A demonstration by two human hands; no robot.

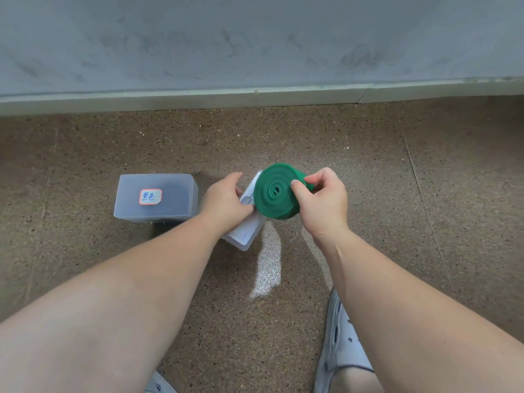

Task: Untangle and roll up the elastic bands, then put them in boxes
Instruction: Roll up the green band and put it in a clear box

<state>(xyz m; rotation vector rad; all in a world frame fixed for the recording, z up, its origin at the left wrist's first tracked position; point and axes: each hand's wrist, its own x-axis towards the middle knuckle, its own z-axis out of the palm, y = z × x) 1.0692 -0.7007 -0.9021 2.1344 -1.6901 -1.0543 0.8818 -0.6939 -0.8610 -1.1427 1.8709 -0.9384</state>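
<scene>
The right hand (323,202) pinches the green roll (276,194) between thumb and fingers. The grip is clamped across the outer turns, probably to stop the coil springing loose. The roll is held in the air, fully wound. The left hand (226,202) grips 1 clear box (246,234), fingers curled on its edge, tilting it toward the roll, apparently to receive it. Whether its lid is open cannot be told. 1 labelled box (156,198) rests on the floor (368,154), left of both hands.

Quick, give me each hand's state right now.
Left hand: grips the clear box.
Right hand: pinches the rolled green band.
</scene>
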